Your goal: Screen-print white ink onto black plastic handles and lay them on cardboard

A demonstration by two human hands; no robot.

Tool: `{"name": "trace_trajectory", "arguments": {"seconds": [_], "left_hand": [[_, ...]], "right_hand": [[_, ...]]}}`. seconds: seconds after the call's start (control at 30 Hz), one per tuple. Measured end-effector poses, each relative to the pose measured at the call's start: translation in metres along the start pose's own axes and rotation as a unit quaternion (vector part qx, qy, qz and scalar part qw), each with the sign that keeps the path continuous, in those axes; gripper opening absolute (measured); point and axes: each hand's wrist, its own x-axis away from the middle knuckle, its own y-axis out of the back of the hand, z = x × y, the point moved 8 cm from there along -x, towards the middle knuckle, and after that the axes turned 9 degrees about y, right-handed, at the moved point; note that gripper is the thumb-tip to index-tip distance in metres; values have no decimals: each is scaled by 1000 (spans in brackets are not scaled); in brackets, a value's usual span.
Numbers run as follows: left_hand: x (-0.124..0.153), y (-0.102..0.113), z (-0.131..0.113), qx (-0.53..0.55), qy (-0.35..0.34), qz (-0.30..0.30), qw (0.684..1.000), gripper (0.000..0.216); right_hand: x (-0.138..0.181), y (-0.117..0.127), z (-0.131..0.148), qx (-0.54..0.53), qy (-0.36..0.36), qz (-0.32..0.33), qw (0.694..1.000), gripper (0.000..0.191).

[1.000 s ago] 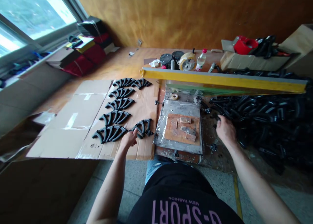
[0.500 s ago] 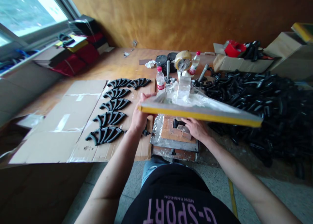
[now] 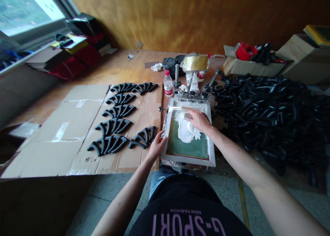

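A screen printing frame [image 3: 212,150] lies flat in front of me, its green mesh [image 3: 185,150] smeared with white ink [image 3: 187,129]. My left hand [image 3: 157,145] holds the frame's left edge. Over the upper part of the mesh, my right hand [image 3: 199,120] is closed on a squeegee [image 3: 183,109], partly hidden by the fingers. Hinge clamps [image 3: 190,94] grip the far end of the frame. Just left of my left hand, curved black plastic handles [image 3: 142,138] lie on cardboard. What lies beneath the screen is hidden.
More black handles lie in rows [image 3: 113,126] on the cardboard sheet [image 3: 62,139]. A large heap of black parts [image 3: 260,112] covers the right side. A bottle [image 3: 168,84], black tubs [image 3: 169,64] and a yellow tape roll [image 3: 197,62] stand behind the frame.
The raised screen has come down flat. My left hand moved down along its left side; my right hand left the black handle beneath and took hold of the squeegee. Another handle group shows on the cardboard.
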Motion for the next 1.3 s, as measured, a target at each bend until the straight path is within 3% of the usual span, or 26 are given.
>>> {"name": "trace_trajectory", "arguments": {"seconds": [0.07,0.17,0.23,0.4,0.47,0.57,0.67,0.73,0.83,0.93,1.0,1.07,1.13,1.23,1.3], "left_hand": [[0,1,2,2,-4,-1,1000,65],[-1,2,5,14,-2,-4,1000,65],[0,1,5,23,2,-4,1000,65],[5,2,-3,43,4,-11,999,66],[7,1,-5,52,3,-6,999,67],[8,0,-7,58,6,3,998,68],[13,3,-15,63,18,10,998,71],[21,9,-32,65,17,15,998,73],[36,21,-77,76,-25,9,997,60],[46,30,-134,117,-85,-1,990,52],[47,34,-176,161,-153,-20,975,51],[45,36,-214,195,-222,-38,954,48],[39,33,-240,207,-256,-44,943,47],[31,29,-248,208,-258,-56,942,49],[32,24,-230,213,-241,-64,944,51]], "right_hand": [[22,-6,18,2,67,28,997,10],[57,-3,42,-25,192,63,979,22],[66,1,46,-49,221,88,970,21],[59,3,38,-18,158,32,987,19],[67,-3,44,-15,175,22,984,25],[74,-5,47,-45,179,36,982,19],[44,12,31,-69,108,1,992,22],[14,32,14,-69,51,-36,996,41],[-18,68,-25,-46,-29,-76,996,57],[-10,105,-81,-36,-117,-141,982,47],[16,112,-121,-47,-199,-169,964,39],[43,95,-144,-66,-261,-154,951,34],[61,55,-136,-96,-249,-96,959,30],[70,-11,-80,-116,-119,2,986,28],[73,-37,-44,-63,-55,41,996,25]]}}
